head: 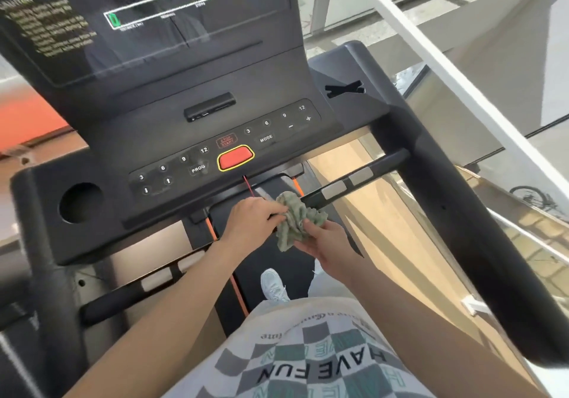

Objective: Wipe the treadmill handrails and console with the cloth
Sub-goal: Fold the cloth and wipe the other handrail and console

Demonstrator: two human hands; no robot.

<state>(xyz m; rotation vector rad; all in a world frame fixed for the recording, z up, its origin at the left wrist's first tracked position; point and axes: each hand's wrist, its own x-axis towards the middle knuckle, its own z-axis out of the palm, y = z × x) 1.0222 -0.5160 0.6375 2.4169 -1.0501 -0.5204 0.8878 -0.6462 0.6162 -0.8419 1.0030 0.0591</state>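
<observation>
A crumpled pale green cloth [296,219] hangs just below the front edge of the dark treadmill console [197,127]. My left hand [253,223] pinches the cloth's left side. From underneath, my right hand [327,244] holds its lower right part. The console carries a red stop button [235,157] and numbered keys. A short front handrail with silver sensor pads [345,183] runs right of the cloth. Another such front handrail [154,283] lies at lower left. The long right side handrail [462,213] slopes down the right.
A round cup holder [80,203] sits in the console's left wing. The black belt [277,262] with my white shoe [274,283] lies below the hands. A white diagonal beam [446,68] and glass wall stand to the right.
</observation>
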